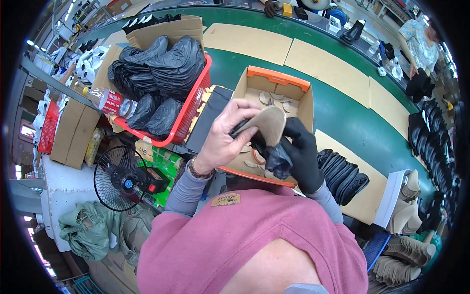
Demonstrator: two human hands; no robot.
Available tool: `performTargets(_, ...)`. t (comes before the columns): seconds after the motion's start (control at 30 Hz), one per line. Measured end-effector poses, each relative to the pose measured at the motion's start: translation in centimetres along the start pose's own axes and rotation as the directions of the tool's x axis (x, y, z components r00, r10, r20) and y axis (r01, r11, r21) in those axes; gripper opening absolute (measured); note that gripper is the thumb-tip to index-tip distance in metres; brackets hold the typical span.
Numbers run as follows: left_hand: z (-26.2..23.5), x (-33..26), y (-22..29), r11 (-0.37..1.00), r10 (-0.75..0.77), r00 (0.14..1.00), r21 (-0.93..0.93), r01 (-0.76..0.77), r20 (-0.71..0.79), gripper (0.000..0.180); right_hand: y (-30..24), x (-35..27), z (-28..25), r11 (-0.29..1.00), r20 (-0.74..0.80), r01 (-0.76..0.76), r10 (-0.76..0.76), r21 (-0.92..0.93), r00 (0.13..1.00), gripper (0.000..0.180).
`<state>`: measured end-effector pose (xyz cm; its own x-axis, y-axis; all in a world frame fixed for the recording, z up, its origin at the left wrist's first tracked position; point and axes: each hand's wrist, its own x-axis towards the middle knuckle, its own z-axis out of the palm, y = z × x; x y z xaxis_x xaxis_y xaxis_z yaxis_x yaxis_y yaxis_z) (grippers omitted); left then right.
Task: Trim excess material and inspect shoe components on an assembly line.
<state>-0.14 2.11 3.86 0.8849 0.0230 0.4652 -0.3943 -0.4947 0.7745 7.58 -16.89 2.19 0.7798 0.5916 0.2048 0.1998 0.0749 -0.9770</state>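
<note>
Over an open cardboard box with an orange rim [279,77], I hold up a beige insole [270,125] with black plastic film [279,162] bunched at its lower end. My bare left hand [227,137] pinches its left side, thumb in front. On the right, my black-gloved right hand [302,159] grips the film end, its fingers partly hidden. Whether a shoe sits behind the insole, I cannot tell. Inside the box lie several pale curved pieces [281,98].
A red basket [198,93] at the left is heaped with black plastic-wrapped pieces [176,68]. Beside it are a bottle [110,101] and a black fan [120,179]. More black pieces [342,176] and beige insoles [404,252] lie right. Another person [421,44] stands across the green belt [338,117].
</note>
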Motion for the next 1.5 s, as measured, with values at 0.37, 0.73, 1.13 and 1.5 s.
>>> performTargets(0.37,-3.6,0.0,0.3,0.923,-0.290,0.951,-0.296,0.247,-0.110,0.044,1.1,1.9,-0.6,0.909,-0.102,0.236,-0.286,-0.342,0.953,0.021)
performTargets(0.73,-0.1,-0.9,-2.5,0.915,-0.382,0.922,0.115,0.387,-0.065,0.040,14.2,-0.3,-0.3,0.582,0.476,0.282,0.212,-0.763,0.853,0.034)
performTargets(1.13,-2.2,-1.7,-4.6,0.891,-0.431,0.898,0.201,0.408,0.092,0.040,3.9,1.8,-5.1,0.857,0.711,0.137,0.311,-0.496,0.630,0.024)
performTargets(1.5,-2.7,0.3,-0.1,0.927,-0.369,0.929,0.079,0.367,0.005,0.029,-2.7,-2.7,-9.0,0.889,0.366,-0.280,0.412,-0.362,0.834,0.047)
